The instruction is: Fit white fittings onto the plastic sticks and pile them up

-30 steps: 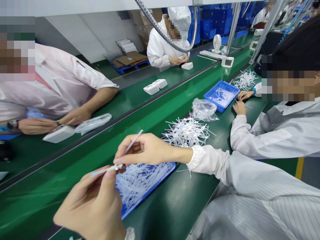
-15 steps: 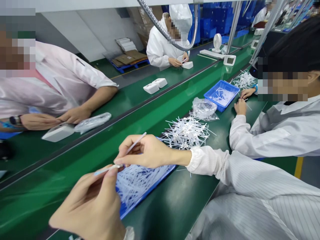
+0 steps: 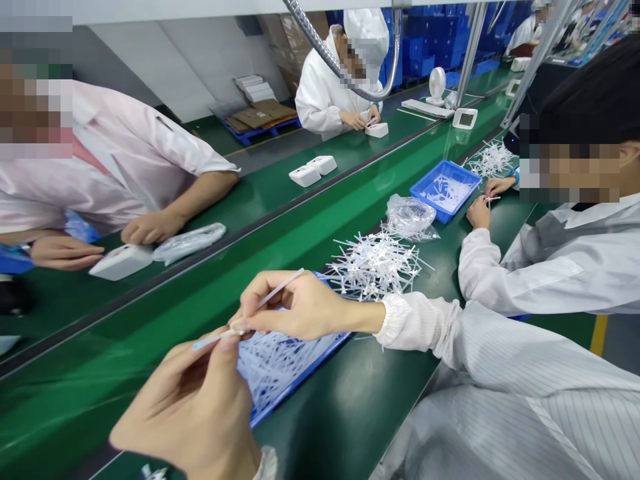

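My left hand [image 3: 195, 407] is closed, thumb and fingers pinching a short translucent plastic tube [image 3: 206, 342] whose pale end points left. Its fingertips meet those of my right hand [image 3: 300, 310] at a small whitish piece [image 3: 239, 327], mostly hidden by the fingers. A second thin tube [image 3: 281, 288] slants up from my right hand, which is also closed in a pinch. Whether the tubes join at the whitish piece I cannot tell. Beneath both hands lies a blue tray [image 3: 301, 384] full of loose translucent tubes [image 3: 280, 360].
Beyond the tray is a heap of tubes with white connectors [image 3: 375, 267], then a clear plastic bag [image 3: 410, 217] and another blue tray [image 3: 419, 192]. A co-worker's sleeve [image 3: 525, 267] is at right. Across the green bench, two people handle white housings [image 3: 123, 262].
My hands keep the same pinch and appear slightly further right. Across the bench at left, a person's two hands have moved apart.
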`<state>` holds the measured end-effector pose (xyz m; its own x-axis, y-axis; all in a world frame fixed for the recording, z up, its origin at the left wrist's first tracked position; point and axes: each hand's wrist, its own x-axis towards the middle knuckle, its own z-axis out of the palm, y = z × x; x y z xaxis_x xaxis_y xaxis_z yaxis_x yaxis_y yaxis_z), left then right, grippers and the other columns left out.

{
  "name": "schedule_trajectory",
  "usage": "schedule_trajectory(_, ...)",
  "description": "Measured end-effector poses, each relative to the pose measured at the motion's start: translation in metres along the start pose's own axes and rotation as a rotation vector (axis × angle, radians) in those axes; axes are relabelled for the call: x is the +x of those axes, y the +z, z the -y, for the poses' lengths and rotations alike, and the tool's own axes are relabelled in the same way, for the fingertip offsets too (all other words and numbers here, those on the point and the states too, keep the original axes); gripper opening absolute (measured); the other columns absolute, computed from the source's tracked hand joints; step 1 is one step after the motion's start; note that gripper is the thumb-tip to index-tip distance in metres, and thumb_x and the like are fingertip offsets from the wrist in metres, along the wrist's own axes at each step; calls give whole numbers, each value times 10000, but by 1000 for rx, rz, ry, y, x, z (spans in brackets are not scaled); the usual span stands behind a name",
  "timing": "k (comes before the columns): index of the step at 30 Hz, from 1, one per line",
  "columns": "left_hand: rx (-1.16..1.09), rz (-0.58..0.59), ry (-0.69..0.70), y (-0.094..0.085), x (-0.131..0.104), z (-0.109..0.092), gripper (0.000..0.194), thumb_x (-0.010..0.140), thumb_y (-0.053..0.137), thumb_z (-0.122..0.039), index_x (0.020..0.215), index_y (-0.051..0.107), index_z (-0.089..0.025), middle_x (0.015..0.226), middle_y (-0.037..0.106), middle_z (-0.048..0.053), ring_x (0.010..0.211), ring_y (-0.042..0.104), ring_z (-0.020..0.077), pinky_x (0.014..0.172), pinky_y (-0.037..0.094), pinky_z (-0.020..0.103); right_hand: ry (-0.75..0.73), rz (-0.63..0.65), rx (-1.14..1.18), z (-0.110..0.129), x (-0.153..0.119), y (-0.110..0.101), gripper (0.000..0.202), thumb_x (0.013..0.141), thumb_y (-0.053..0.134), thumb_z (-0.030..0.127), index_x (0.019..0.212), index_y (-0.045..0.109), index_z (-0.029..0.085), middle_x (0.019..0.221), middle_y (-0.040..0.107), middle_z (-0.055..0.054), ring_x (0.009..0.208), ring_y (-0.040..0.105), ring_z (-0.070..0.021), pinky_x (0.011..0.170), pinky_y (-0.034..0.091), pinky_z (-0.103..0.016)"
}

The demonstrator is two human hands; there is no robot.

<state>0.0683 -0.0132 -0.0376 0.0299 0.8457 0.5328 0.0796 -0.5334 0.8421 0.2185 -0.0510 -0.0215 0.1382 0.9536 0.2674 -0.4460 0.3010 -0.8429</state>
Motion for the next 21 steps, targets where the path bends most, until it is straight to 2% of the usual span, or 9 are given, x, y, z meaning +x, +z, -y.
schedule_trajectory(3, -64, -75, -5, -1, -1, -7, 227, 604, 932, -221, 790, 824, -291, 834, 790, -9, 797, 747, 297, 940, 621, 640, -29, 21, -51, 9, -3, 1, 388, 701, 1010, 315, 831, 654, 233, 845, 676, 28, 806, 654, -141, 801, 573, -288)
schedule_trajectory(5, -39, -27, -49, -1, -2, -13, 181, 660, 919, -290, 802, 806, -292, 875, 807, -29, 879, 772, 315, 991, 591, 686, -46, 37, -72, 14, -4, 1, 368, 706, 1007, 297, 818, 664, 227, 847, 678, 28, 821, 657, -135, 813, 566, -277)
schedule_trajectory(7, -51, -1, -88, -1, -1, -16, 182, 671, 923, -312, 793, 791, -286, 859, 804, -36, 877, 774, 310, 985, 593, 684, -55, 52, -81, 16, -4, 0, 348, 722, 998, 283, 818, 671, 216, 851, 682, 27, 816, 662, -126, 820, 566, -268)
schedule_trajectory(11, -127, -45, -102, 1, 3, -8, 214, 603, 973, -261, 717, 792, -261, 742, 772, -6, 692, 720, 241, 790, 665, 515, -50, 94, -86, 10, 1, -4, 395, 698, 1009, 341, 831, 664, 201, 827, 683, 34, 774, 680, -119, 777, 590, -259)
schedule_trajectory(13, -145, -15, -137, 0, 5, 0, 183, 652, 970, -268, 733, 809, -235, 766, 788, 10, 703, 732, 211, 731, 652, 401, -30, 95, -84, 4, 4, -5, 431, 692, 1007, 375, 837, 642, 196, 796, 682, 42, 735, 690, -116, 740, 598, -254)
schedule_trajectory(15, -184, 62, -180, -2, 7, 7, 178, 703, 970, -285, 764, 821, -209, 783, 797, 22, 704, 737, 178, 694, 622, 314, -9, 67, -81, -2, 6, -6, 444, 714, 989, 396, 848, 617, 195, 767, 689, 47, 705, 696, -113, 701, 592, -243)
schedule_trajectory(18, -289, 184, -206, -4, 11, 13, 183, 795, 947, -344, 806, 831, -203, 777, 786, 22, 685, 730, 148, 711, 613, 280, 11, 48, -70, -7, 12, -9, 438, 745, 969, 401, 871, 603, 196, 739, 710, 39, 664, 686, -110, 628, 555, -223)
schedule_trajectory(21, -357, 248, -206, -4, 15, 14, 201, 838, 930, -387, 855, 846, -206, 767, 771, 24, 696, 740, 151, 740, 624, 290, 13, 79, -85, -5, 17, -15, 428, 749, 969, 386, 898, 618, 193, 743, 725, 27, 604, 638, -94, 579, 525, -221)
